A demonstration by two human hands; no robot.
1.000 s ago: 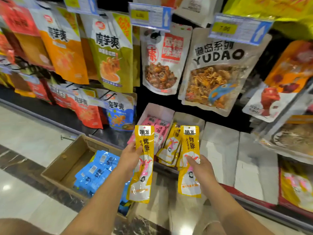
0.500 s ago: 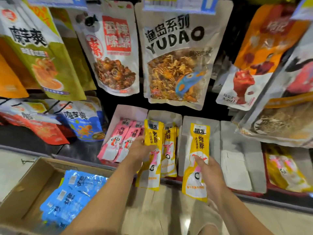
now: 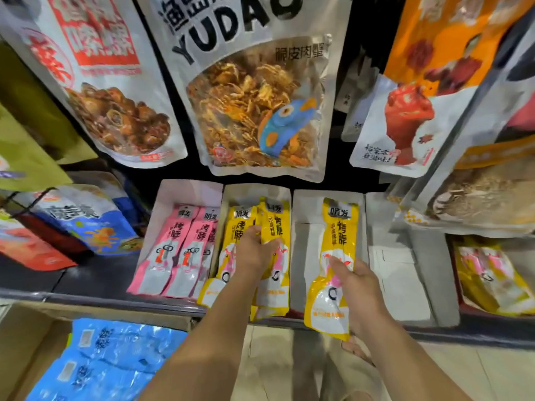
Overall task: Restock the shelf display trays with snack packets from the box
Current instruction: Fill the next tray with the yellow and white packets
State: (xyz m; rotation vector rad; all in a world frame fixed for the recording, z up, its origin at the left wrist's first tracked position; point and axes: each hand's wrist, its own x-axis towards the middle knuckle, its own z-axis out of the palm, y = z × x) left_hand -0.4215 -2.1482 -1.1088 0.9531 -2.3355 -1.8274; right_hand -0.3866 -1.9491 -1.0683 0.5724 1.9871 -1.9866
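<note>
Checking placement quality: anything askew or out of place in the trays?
Yellow packets under the left hand overlap crookedly and hang past the shelf edge. Pink packets lie neater, side by side.

glossy plastic packets (image 3: 335, 256); matt cardboard box (image 3: 20, 342)

Lighting is bright and even, with soft glare on the hanging pouches (image 3: 254, 96) and deep shadow behind them. Wide-angle distortion bends the edges; print is slightly blurred.

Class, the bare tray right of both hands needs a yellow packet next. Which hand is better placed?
Right. The right hand grips a packet beside that tray; the left hand is farther left.
</note>
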